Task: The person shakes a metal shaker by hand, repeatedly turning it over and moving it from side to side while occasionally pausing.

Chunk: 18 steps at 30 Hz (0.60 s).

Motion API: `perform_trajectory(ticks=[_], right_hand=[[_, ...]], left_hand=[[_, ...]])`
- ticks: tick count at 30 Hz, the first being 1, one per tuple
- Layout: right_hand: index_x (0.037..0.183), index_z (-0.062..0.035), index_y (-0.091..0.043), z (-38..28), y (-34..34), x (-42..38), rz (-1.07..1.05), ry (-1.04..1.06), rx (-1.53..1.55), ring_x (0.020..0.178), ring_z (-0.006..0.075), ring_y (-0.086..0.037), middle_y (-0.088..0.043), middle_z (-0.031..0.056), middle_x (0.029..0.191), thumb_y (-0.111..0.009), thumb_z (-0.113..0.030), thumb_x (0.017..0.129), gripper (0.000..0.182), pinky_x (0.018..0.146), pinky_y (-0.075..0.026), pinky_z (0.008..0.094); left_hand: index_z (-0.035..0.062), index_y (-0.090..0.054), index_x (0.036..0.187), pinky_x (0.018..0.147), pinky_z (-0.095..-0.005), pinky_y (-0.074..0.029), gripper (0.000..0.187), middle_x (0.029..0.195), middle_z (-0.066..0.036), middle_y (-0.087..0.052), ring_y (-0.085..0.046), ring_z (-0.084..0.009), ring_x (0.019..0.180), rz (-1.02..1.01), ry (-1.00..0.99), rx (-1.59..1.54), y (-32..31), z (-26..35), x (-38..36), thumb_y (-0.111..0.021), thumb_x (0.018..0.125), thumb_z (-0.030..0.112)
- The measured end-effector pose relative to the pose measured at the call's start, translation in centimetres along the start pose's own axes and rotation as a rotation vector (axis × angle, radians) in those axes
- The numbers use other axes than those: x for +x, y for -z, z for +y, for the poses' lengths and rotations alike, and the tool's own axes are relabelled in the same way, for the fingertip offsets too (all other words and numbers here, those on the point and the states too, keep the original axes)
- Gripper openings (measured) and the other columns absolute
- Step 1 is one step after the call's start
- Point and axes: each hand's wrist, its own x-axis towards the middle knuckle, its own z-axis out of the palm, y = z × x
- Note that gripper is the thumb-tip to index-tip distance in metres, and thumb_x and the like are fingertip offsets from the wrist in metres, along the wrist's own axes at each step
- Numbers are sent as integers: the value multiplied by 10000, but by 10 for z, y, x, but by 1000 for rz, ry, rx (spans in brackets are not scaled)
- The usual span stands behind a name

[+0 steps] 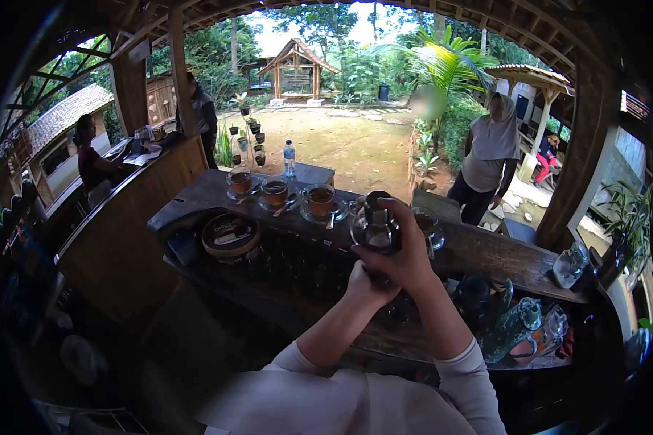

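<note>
A round clear glass vessel with a dark top (374, 230) is held up in front of me, over the wooden counter. My right hand (408, 250) is closed around its side, fingers over the far edge and thumb at the near side. Just below, my left hand (370, 284) is closed at the vessel's dark lower part; its fingers are partly hidden. Beyond the vessel stand glass cups of brown drink on saucers with spoons: a left cup (240, 181), a middle cup (275, 192) and a third cup (318, 199). Another cup (426, 220) is partly hidden behind my right hand.
A round lidded tub (231, 236) sits on the lower shelf. A water bottle (289, 158) stands behind the cups. To the right are a glass jar (571, 264) and a green patterned cylinder (514, 330). A person (492, 148) stands beyond the counter; others are farther off.
</note>
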Motion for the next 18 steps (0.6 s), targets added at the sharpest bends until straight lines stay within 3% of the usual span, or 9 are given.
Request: perform_trajectory(ticks=[2,7,8,10,12,13,15,17,18], right_hand=[[1071,-226,-561,-10,-3,-5,-154,290,-210,1062,375,-484,-535,65,1118,-744,-222,600,505,891,-387,491],[1058,-351,-554,-64,1,-7,-218,934,-79,1128,369,-455,-504,-9,1193,-663,-270,683,399,889,-355,540],[1085,-417,-512,-63,-1,-5,-120,1087,-57,1158,370,-442,-494,-75,1214,-627,-258,719,416,900,-341,548],[1148,-235,-498,-36,4,3,-432,523,109,1115,378,-462,-470,89,1225,-733,-286,624,576,944,-337,498],[1169,-102,-475,7,-19,14,-282,310,64,1117,376,-454,-461,144,1211,-813,-182,530,727,951,-362,424],[1158,-86,-477,20,-30,11,-181,3,338,1129,348,-456,-460,144,1211,-814,-184,530,719,950,-365,415],[1130,-118,-515,11,-25,10,-150,68,318,1126,343,-466,-476,116,1205,-801,-201,575,629,944,-369,431],[1069,-158,-577,-38,-12,8,-297,380,200,1103,347,-489,-506,84,1178,-745,-292,643,477,956,-339,460],[1039,-174,-599,-61,-3,-2,-323,587,218,1105,352,-480,-498,74,1187,-713,-342,653,436,960,-322,481]], left_hand=[[93,-245,1377,902,-559,-418,705,1295,-207,-395,-406,-394,1181,125,-118,46,-18,20,-1,-433,867,542],[99,-259,1369,841,-500,-485,660,1215,-215,-468,-471,-401,1123,-633,329,228,-109,34,-35,-407,883,521],[98,-242,1374,797,-468,-518,710,1198,-200,-482,-506,-388,1081,-529,251,242,-114,33,-42,-432,860,549],[88,-307,1331,781,-426,-528,634,1151,-162,-516,-564,-331,994,-261,65,227,-110,31,-54,-425,877,515],[79,-473,1146,741,-348,-529,341,1100,-86,-546,-583,-197,937,82,-388,265,-71,31,-49,-374,931,324],[83,-488,1141,768,-346,-517,311,1111,-75,-543,-573,-188,962,367,-311,323,-62,33,-54,-368,934,282],[79,-476,1162,818,-380,-492,345,1126,-78,-534,-553,-211,1011,-153,-111,214,-35,48,-57,-378,929,314],[69,-431,1230,823,-409,-496,472,1181,-97,-505,-523,-261,1068,-129,-571,1381,29,74,-27,-408,904,409],[54,-349,1300,921,-421,-451,602,1178,-142,-502,-487,-263,1121,69,-334,525,-81,49,-68,-492,872,454]])
